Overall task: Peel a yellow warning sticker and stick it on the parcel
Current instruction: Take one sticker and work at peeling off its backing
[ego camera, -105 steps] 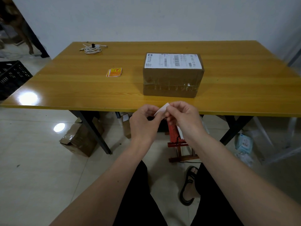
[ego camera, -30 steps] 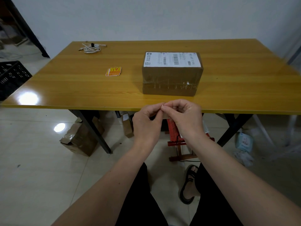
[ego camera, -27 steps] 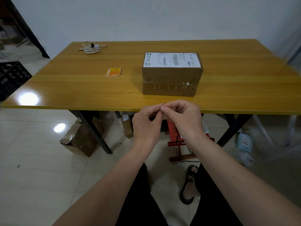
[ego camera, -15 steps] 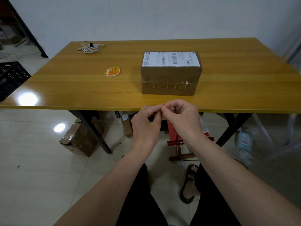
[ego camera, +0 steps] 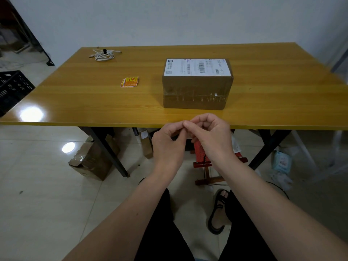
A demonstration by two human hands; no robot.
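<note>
View: a single wide-angle head camera, worn by the person.
Facing: forward and down, across the surface [ego camera: 263, 102] toward the wall [ego camera: 188, 19].
Nearness: forearms close below; surface's near edge mid-frame; floor [ego camera: 37, 185] under it visible.
Shared: no second view.

Brown parcel [ego camera: 195, 91] – white barcode label [ego camera: 196, 67]; yellow-red stickers [ego camera: 129, 81]; amber wood-grain table [ego camera: 94, 98].

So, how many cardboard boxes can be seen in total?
3: the parcel on the table, and a crumpled box and a narrow box underneath. More may be hidden.
</note>
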